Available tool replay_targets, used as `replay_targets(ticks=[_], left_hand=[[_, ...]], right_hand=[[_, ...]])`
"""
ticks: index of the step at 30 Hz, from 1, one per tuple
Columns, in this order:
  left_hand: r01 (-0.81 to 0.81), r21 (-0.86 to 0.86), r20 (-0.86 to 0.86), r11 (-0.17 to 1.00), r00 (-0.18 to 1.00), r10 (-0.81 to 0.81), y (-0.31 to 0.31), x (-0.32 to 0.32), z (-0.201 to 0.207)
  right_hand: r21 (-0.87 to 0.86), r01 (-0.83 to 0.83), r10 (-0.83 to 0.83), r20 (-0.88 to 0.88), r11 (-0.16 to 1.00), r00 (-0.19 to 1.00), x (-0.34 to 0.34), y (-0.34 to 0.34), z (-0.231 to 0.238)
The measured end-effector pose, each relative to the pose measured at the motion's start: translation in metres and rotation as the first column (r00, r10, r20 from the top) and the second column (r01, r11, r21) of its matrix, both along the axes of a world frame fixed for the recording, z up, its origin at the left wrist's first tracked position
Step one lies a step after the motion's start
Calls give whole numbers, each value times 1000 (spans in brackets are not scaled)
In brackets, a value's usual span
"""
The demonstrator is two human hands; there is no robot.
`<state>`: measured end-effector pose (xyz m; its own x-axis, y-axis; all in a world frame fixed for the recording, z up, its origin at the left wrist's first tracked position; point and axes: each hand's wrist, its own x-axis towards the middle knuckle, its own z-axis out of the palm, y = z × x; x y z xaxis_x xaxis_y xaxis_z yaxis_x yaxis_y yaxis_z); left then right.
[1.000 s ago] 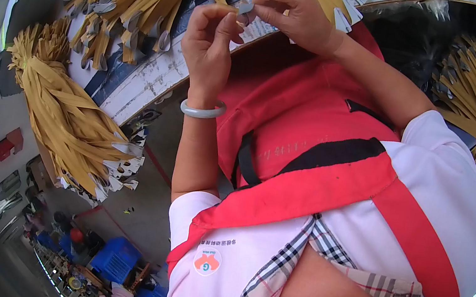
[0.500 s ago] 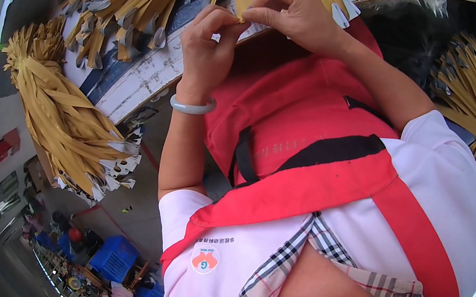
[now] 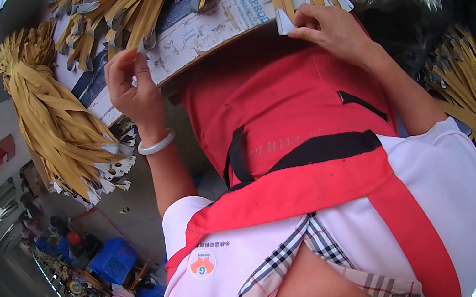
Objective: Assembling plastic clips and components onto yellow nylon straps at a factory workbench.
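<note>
The left hand (image 3: pixel 131 84) hovers at the near edge of the surface (image 3: pixel 187 44), toward its left end, fingers curled, thumb near forefinger. Farther right along that edge, the right hand (image 3: pixel 330 32) bends its forefinger above the thumb. The forearms spread apart.

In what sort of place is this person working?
Probably a factory workshop: many yellow-brown strips are gathered at a worktable, the person wears a red apron, and a blue crate shows in the background.
</note>
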<state>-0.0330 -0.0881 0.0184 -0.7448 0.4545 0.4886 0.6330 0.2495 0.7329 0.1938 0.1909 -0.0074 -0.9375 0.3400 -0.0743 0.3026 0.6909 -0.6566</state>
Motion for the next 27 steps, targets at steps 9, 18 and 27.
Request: replay_targets(ticks=[9, 18, 27], left_hand=[[550, -272, -178, 790, 778, -603, 127, 72, -32], [700, -56, 144, 712, 711, -688, 122, 56, -12], [549, 351, 488, 758, 584, -649, 104, 49, 15]], right_hand=[[-142, -30, 5, -173, 989, 985, -3, -5, -11], [-728, -25, -151, -176, 685, 973, -4, 1, 13], [-619, -321, -8, -468, 717, 884, -44, -13, 33]])
